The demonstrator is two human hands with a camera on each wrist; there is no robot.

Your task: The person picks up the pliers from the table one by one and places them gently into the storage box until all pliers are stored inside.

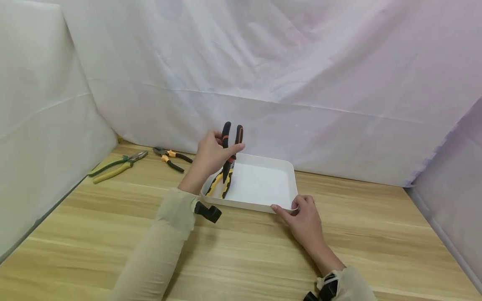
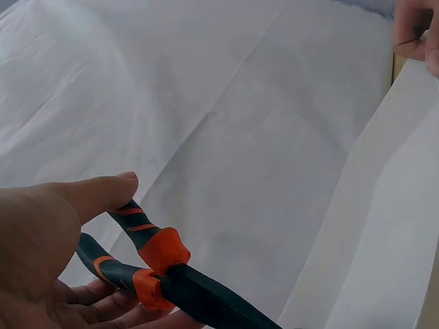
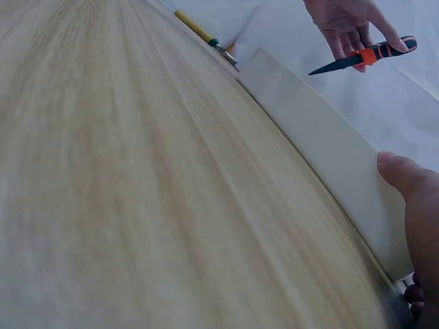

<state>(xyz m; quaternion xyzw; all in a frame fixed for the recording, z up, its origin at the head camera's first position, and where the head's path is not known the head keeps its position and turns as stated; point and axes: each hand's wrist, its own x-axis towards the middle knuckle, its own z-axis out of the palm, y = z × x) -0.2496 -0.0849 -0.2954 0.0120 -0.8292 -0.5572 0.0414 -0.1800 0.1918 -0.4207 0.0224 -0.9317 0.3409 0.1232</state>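
My left hand (image 1: 214, 154) holds black-and-orange pliers (image 2: 163, 257) above the left end of a shallow white tray (image 1: 263, 179). Their handles point up and the dark nose points down in the head view. In the left wrist view the thumb lies on one handle, with the fingers at the other. Yellow-and-black handled pliers (image 1: 214, 184) lie in the tray's left side, partly hidden behind the held pair. At the tray's near right corner, my right hand (image 1: 306, 219) pinches the rim, its thumb (image 3: 398, 171) on the outer wall.
Left of the tray, pliers with green and yellow handles (image 1: 113, 168) lie on the wooden table (image 1: 241, 259). Another pair with black and light-orange handles (image 1: 171, 158) lies near the back. White cloth (image 1: 263, 62) hangs behind the table and at both sides.
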